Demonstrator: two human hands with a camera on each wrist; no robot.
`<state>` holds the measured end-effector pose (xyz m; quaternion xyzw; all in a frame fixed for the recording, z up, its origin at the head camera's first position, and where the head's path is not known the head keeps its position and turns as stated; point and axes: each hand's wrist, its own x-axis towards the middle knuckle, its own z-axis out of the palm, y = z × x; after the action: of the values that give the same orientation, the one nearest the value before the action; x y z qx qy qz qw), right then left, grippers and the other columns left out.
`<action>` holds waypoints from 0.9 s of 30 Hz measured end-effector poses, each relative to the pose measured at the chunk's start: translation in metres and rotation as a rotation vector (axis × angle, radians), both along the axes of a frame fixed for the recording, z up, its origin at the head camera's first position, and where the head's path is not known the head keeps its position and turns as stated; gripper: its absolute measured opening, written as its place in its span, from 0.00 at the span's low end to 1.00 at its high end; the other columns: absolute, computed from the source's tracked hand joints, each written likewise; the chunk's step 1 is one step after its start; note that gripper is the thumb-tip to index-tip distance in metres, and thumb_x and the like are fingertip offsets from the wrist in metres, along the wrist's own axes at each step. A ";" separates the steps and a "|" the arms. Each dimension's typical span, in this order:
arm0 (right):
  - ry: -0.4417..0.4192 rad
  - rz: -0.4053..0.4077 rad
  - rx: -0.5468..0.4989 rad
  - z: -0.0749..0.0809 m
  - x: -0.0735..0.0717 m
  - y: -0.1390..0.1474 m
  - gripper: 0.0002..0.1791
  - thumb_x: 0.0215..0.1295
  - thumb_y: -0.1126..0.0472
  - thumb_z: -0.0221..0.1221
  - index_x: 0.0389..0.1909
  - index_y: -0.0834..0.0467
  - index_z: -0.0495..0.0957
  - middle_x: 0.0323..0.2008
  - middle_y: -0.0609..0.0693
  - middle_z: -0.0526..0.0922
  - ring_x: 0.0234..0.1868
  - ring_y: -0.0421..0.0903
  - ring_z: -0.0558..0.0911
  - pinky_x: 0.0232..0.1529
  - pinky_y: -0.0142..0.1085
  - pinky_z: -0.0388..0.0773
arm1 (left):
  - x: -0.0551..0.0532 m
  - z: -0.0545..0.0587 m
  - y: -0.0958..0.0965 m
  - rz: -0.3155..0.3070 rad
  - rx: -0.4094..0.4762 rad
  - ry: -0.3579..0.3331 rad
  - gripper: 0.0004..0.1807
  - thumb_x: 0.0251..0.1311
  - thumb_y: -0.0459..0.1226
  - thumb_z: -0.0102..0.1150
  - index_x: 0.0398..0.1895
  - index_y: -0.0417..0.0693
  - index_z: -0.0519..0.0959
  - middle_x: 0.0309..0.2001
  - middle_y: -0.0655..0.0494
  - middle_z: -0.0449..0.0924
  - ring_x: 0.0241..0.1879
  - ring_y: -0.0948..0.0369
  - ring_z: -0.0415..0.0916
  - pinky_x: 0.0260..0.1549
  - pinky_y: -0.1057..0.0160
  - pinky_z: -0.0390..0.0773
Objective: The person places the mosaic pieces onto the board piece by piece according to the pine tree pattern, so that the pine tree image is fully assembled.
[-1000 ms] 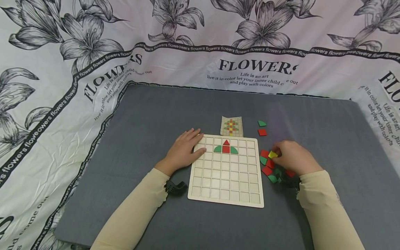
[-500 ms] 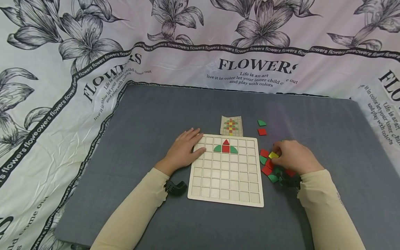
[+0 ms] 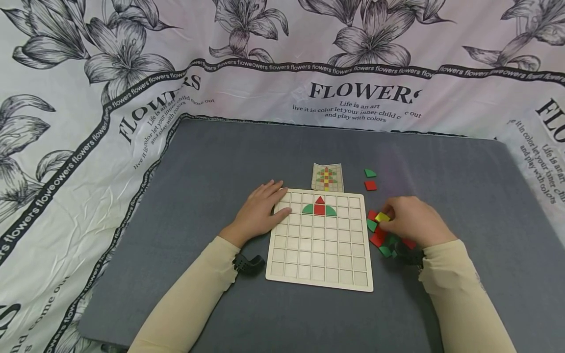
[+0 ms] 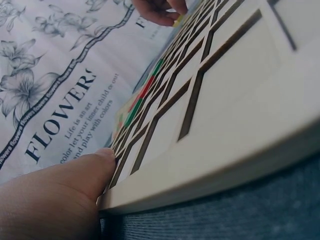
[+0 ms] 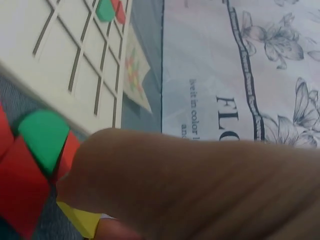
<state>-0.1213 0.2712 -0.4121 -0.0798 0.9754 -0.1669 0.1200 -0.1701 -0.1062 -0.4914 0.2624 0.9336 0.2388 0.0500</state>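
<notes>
— What's the right hand [image 3: 412, 221] doing?
— Its grip pinches a yellow tile [image 3: 382, 216] over the loose pile of tiles [image 3: 380, 239], just right of the wooden board [image 3: 320, 255].
— And the left hand [image 3: 258, 214]?
— Fingers straight, flat on the board's upper left corner, holding nothing, on the grey bench [image 3: 220, 162].

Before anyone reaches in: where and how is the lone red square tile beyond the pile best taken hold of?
Pinch the red square tile across two opposite straight edges, coming from above. It lies flat on the grey mat, apart from the green tile behind it, so its sides look free, though thin.
</notes>
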 end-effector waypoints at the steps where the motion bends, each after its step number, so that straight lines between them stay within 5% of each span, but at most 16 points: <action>1: -0.001 0.003 -0.003 0.000 0.000 -0.002 0.06 0.57 0.59 0.68 0.35 0.56 0.88 0.29 0.45 0.85 0.29 0.44 0.79 0.29 0.41 0.78 | 0.000 0.000 0.000 0.001 -0.001 0.001 0.37 0.78 0.57 0.52 0.82 0.51 0.64 0.83 0.51 0.57 0.84 0.53 0.47 0.84 0.51 0.46; 16: 0.015 0.119 -0.006 0.005 -0.006 -0.039 0.10 0.58 0.59 0.71 0.39 0.58 0.86 0.26 0.44 0.81 0.26 0.41 0.76 0.27 0.37 0.77 | 0.001 -0.001 0.002 0.003 0.001 0.005 0.37 0.77 0.58 0.53 0.82 0.51 0.64 0.83 0.51 0.57 0.84 0.52 0.48 0.83 0.50 0.47; 27: 0.057 0.169 0.019 0.004 -0.013 -0.067 0.14 0.56 0.57 0.72 0.42 0.58 0.87 0.34 0.46 0.85 0.30 0.42 0.78 0.28 0.40 0.79 | 0.000 0.000 0.001 0.000 0.004 0.003 0.38 0.77 0.58 0.52 0.82 0.51 0.64 0.83 0.51 0.56 0.84 0.52 0.47 0.84 0.50 0.46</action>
<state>-0.1339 0.2043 -0.4081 -0.1655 0.9697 -0.1446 0.1067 -0.1701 -0.1054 -0.4918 0.2627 0.9332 0.2404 0.0479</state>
